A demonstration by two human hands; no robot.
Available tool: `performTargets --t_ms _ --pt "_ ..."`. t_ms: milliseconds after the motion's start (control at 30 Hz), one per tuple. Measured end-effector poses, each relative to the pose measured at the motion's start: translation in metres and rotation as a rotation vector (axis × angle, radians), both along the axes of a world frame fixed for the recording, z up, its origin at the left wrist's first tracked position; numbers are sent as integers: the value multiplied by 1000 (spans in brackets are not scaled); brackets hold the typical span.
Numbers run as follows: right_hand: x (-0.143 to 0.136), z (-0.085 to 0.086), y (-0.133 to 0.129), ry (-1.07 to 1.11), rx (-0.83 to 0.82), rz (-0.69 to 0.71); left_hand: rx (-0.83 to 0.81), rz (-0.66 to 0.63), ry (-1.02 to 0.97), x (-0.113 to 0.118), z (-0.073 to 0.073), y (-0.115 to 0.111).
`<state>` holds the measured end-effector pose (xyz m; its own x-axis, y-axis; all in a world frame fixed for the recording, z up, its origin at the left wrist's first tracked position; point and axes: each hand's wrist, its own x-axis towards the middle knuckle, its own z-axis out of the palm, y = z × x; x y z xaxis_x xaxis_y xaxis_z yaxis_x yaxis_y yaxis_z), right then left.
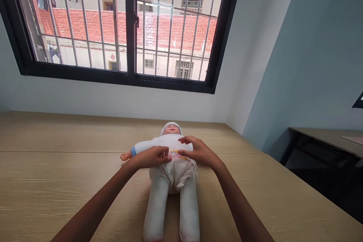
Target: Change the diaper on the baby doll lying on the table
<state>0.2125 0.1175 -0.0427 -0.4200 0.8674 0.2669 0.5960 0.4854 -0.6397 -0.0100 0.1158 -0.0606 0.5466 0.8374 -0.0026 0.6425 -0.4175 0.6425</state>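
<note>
A baby doll (172,141) in white clothes and a white cap lies on its back on the wooden table (56,181), head towards the window. Around its waist is a white diaper (177,174) with a coloured print at the front. My left hand (157,156) is at the waist on the left, fingers curled in; whether they hold anything is hidden. On the right side of the belly is my right hand (198,151), thumb and fingers apart with nothing between them. One doll arm with a blue cuff (133,151) stretches out to the left.
A barred window (130,79) with a black frame is in the wall behind the table. At the right stands a dark desk (326,138), lower than the wall's blue part. A seam runs across the tabletop.
</note>
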Motion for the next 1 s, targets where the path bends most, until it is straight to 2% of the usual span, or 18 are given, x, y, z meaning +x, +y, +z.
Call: performTargets --t_ms 133,267,433,533,667,767,867,1000 --pt "16 10 0 -16 0 -66 -86 6 -72 -11 0 5" --pt "21 6 6 -68 10 -105 26 104 -167 -23 -7 18" --pt "18 -10 18 14 -135 16 -49 105 -196 -25 -19 27" --pt "17 -21 27 49 -223 80 -67 161 -236 -19 -21 25" --pt "18 -33 36 42 -202 102 -68 198 -248 -11 -20 18" --pt "17 -37 38 -11 -179 125 -29 190 -179 -9 -19 16" --pt "14 -38 37 -101 -160 138 -20 179 -135 -8 -17 16" --pt "13 -32 33 -237 -134 164 -85 124 -133 -9 -14 19"
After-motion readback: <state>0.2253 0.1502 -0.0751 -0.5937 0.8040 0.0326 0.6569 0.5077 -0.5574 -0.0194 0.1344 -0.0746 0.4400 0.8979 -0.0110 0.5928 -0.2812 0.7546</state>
